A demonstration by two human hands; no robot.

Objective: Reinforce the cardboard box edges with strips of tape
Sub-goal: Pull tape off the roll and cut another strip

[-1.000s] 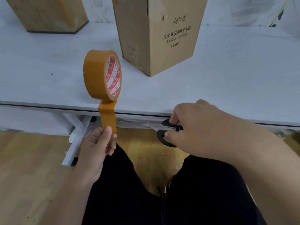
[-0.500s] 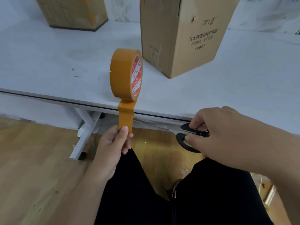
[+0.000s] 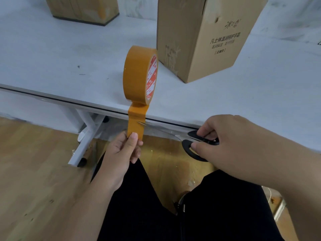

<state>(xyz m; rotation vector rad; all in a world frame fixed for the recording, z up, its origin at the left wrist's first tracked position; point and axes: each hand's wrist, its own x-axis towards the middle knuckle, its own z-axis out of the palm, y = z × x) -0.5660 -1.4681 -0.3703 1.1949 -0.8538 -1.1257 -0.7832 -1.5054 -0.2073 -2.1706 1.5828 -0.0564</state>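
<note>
Tape roll (image 3: 139,75) upright at counter (image 3: 69,58) edge; left hand (image 3: 121,153) fingers pinch hanging strip (image 3: 136,121) below roll; right hand (image 3: 225,136) fingers clamped on scissors (image 3: 192,145), blades at strip.

Cut off and hidden, from where I watch

Both cardboard boxes (image 3: 199,37) lose their tops at the frame edge; my right hand (image 3: 225,136) hides the scissors' (image 3: 192,146) handle loops.
</note>
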